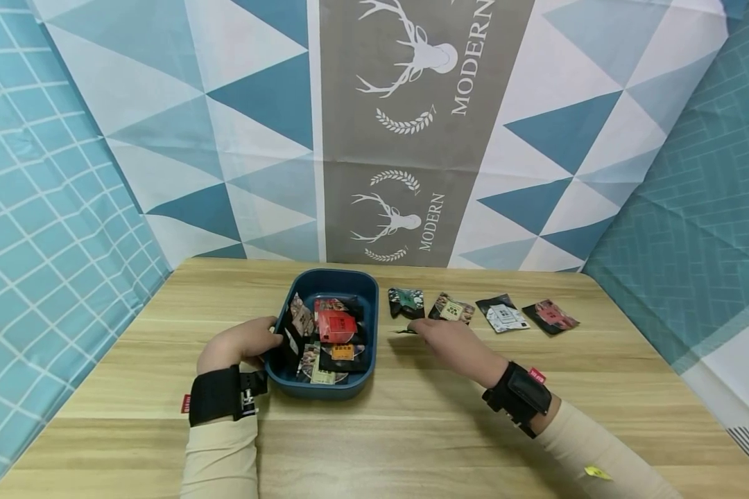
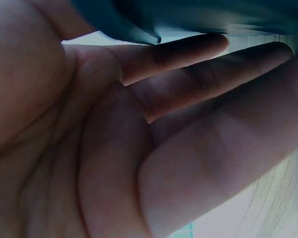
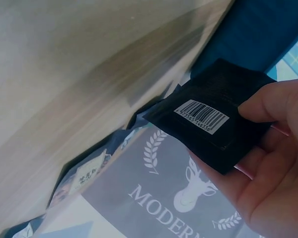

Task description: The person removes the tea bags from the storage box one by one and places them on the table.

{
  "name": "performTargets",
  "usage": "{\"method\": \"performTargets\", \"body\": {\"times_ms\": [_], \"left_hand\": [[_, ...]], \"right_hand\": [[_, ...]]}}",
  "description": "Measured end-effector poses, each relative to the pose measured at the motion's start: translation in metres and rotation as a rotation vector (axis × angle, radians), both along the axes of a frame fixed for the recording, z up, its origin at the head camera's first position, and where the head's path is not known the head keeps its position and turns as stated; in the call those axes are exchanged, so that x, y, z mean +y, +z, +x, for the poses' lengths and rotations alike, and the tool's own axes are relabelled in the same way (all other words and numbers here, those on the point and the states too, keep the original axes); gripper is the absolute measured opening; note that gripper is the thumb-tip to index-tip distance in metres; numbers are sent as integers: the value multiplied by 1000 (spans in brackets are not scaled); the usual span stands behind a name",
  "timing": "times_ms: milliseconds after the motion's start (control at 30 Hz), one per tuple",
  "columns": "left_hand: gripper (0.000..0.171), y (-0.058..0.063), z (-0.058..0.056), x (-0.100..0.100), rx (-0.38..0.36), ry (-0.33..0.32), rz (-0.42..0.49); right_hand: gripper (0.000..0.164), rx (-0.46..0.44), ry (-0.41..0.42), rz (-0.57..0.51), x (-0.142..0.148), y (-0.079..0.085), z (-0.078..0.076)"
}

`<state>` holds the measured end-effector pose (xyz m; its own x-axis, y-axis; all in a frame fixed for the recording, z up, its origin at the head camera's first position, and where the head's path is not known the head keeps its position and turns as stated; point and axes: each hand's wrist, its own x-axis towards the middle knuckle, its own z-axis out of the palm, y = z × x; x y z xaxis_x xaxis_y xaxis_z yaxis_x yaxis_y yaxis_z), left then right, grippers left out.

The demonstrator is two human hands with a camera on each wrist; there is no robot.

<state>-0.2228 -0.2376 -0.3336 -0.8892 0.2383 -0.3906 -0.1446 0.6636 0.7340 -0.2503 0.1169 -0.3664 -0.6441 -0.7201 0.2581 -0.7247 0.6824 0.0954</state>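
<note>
Cream sleeves nearest the camera. With the right hand, pinches a black barcoded sachet between thumb and fingers, above the bench, just right of the blue tub. With the left hand, holds the tub's left rim. Judging the sachet: probably light, thin and pliable, perhaps slightly slick; best taken flat by an edge or corner, gently. Beyond, four more sachets in a row.

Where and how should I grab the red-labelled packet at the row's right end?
Probably pinch the red-labelled packet by its right edge, coming from the right: it lies flat, and the white-labelled packet sits off its left side.
</note>
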Motion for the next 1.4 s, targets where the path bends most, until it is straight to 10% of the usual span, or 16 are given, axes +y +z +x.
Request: {"method": "performTargets", "body": {"times_ms": [1400], "left_hand": [[38,-2,1,-1,14,-2,7]], "right_hand": [[35,-175,47,70,-15,-16,-1]]}}
